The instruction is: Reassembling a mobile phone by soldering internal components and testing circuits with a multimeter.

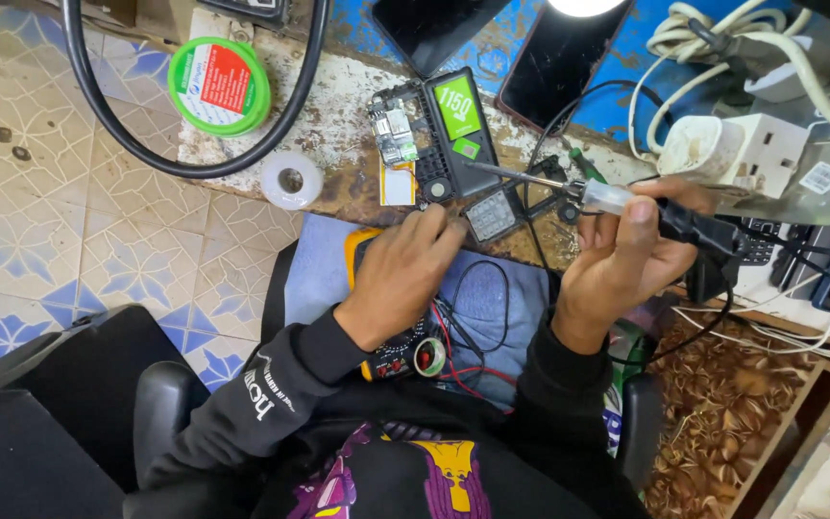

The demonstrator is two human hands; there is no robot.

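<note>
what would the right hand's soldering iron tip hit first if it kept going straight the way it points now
The right hand aims the soldering iron leftward. Straight on, its tip would likely first meet the opened phone with the green battery, near its lower edge. How high the tip sits above it is unclear.

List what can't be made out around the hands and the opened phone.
Head view only:
- Left hand fingertips: curled at the opened phone; contact unclear.
- Soldering iron tip: too small to tell whether it touches.
- Multimeter: mostly hidden under the left forearm.
- Right hand palm: turned away.
</note>
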